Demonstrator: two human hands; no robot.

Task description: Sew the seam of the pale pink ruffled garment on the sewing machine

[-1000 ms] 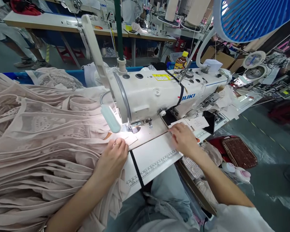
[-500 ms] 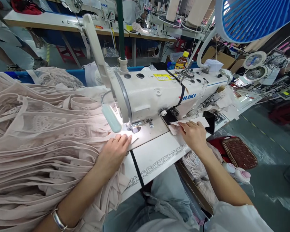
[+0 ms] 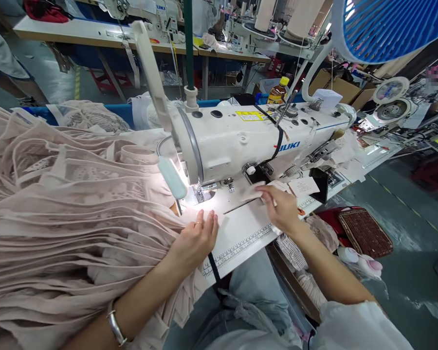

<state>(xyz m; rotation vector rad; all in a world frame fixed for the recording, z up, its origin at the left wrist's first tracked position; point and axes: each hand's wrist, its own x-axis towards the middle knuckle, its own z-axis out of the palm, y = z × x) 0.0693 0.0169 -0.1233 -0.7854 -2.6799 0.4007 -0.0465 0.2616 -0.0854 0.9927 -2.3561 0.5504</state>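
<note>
My left hand point(image 3: 197, 236) lies with fingers stretched out on a pale pink piece of cloth point(image 3: 193, 214), just in front of the presser foot. Beside it spreads a large pile of pale pink garments point(image 3: 76, 218) with lace parts. My right hand point(image 3: 282, 209) pinches a pale, thin strip point(image 3: 251, 193), perhaps cloth, blurred by motion, over the machine bed. The white sewing machine point(image 3: 233, 141) stands behind both hands, its lamp lighting the needle area. Right of my right hand rest white printed cards point(image 3: 303, 186).
A printed ruler point(image 3: 241, 245) runs along the table's front edge. A dark phone-like slab point(image 3: 319, 184) lies by the cards. Behind the machine stands a yellow-capped bottle point(image 3: 278, 91); a blue fan point(image 3: 390, 29) hangs at upper right. A box of fabric point(image 3: 295, 257) sits below the table.
My left hand has slid right and towards me with the cloth. My right hand has come off the cards and moved slightly left, now pinching a pale strip.
</note>
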